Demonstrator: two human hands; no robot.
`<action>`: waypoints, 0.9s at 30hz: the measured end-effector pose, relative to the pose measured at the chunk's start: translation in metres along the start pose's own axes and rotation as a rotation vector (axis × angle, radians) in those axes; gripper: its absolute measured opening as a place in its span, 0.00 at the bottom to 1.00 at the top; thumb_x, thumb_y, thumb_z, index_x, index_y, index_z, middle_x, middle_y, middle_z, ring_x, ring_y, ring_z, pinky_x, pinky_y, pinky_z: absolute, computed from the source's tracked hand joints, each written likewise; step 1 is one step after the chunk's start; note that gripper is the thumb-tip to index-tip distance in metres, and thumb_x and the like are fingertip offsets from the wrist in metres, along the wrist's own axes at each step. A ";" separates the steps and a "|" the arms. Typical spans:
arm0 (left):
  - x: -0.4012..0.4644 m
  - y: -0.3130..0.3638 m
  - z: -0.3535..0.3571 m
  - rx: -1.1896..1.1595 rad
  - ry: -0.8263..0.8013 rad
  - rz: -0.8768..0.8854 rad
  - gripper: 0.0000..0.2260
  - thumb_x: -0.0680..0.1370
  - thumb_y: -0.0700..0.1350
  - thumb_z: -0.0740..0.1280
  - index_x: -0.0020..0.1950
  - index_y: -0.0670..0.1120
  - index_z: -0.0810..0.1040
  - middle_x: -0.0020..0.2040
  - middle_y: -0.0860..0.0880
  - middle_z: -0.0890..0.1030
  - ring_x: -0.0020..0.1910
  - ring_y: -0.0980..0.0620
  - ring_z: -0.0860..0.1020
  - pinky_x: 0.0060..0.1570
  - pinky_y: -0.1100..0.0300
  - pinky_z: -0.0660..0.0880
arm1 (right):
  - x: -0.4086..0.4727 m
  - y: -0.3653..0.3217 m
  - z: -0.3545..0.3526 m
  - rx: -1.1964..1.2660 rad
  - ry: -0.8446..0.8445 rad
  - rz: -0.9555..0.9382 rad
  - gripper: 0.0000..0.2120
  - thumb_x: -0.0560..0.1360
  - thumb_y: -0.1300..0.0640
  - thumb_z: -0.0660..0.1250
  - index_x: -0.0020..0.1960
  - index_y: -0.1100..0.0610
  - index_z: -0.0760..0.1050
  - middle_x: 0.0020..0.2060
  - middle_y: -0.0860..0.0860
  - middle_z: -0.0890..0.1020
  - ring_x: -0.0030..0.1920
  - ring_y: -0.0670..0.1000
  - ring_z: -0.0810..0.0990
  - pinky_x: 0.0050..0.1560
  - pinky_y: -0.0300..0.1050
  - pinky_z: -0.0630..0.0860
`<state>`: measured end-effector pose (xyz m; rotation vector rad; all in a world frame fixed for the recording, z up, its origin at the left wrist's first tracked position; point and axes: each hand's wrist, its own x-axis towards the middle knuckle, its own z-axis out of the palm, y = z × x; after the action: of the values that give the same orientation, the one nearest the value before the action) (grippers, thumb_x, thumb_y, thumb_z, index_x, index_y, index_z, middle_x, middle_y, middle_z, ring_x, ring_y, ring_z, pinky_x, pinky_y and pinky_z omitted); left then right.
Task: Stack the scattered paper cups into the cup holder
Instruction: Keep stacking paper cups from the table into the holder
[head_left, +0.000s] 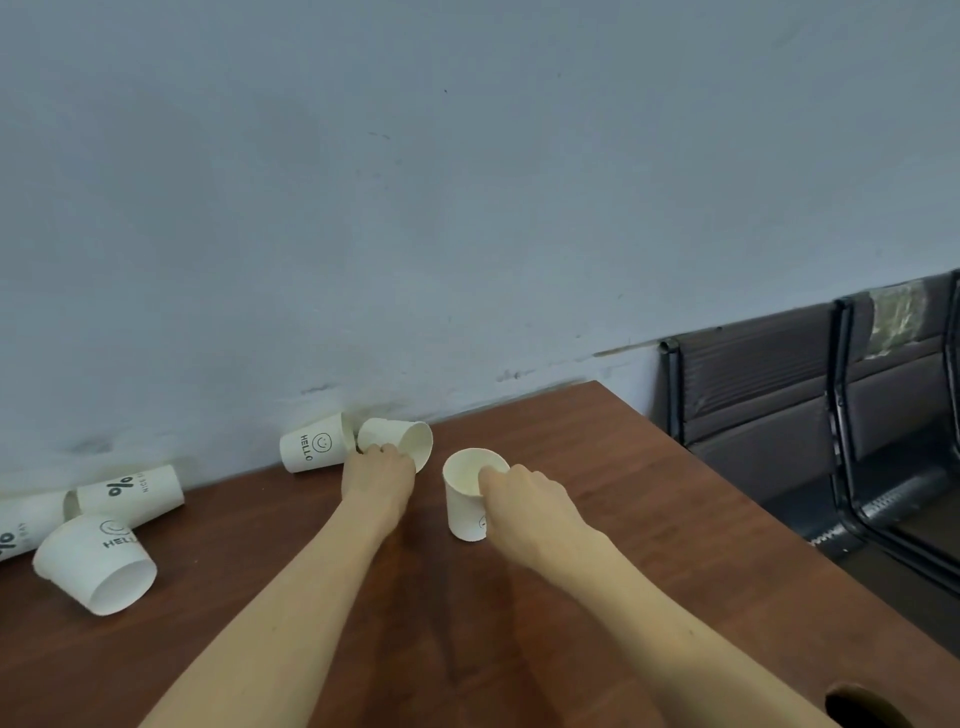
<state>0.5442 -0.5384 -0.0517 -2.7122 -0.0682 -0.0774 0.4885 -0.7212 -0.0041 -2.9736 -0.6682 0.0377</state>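
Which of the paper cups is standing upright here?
Only the cup under the right hand, the upright cup, stands with its mouth up; all the others lie tipped on the table.

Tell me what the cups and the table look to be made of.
Cups, such as the upright cup: thin matte white paper by the look, with rolled rims and printed dark logos. Table: reddish-brown wood-grain surface with a low sheen; it could be laminate or veneer rather than solid wood, I cannot tell.

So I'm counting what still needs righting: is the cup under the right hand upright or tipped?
Upright. The cup stands on its base on the table, mouth up, the right hand gripping its rim.
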 end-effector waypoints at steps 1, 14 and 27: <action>-0.001 0.000 0.000 0.005 0.003 0.001 0.14 0.77 0.38 0.62 0.62 0.46 0.73 0.58 0.47 0.76 0.58 0.48 0.75 0.49 0.57 0.70 | 0.001 0.001 0.000 -0.006 0.003 -0.003 0.07 0.76 0.63 0.59 0.48 0.57 0.60 0.52 0.59 0.76 0.49 0.62 0.76 0.41 0.49 0.65; -0.042 -0.014 -0.059 -0.131 0.171 0.028 0.11 0.77 0.40 0.63 0.59 0.44 0.73 0.53 0.46 0.80 0.52 0.44 0.79 0.39 0.56 0.67 | -0.019 -0.014 -0.018 0.026 -0.005 0.049 0.02 0.77 0.62 0.58 0.49 0.57 0.67 0.46 0.57 0.73 0.45 0.59 0.73 0.42 0.48 0.66; -0.151 -0.076 -0.116 -0.224 0.325 -0.058 0.11 0.79 0.43 0.57 0.58 0.45 0.73 0.53 0.46 0.79 0.50 0.44 0.78 0.39 0.55 0.66 | -0.085 -0.084 -0.083 0.052 0.123 -0.002 0.05 0.76 0.62 0.56 0.49 0.58 0.70 0.50 0.58 0.75 0.48 0.61 0.75 0.43 0.47 0.66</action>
<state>0.3844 -0.5234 0.0754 -2.8802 -0.0432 -0.5723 0.3798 -0.6893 0.0869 -2.8965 -0.6452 -0.1243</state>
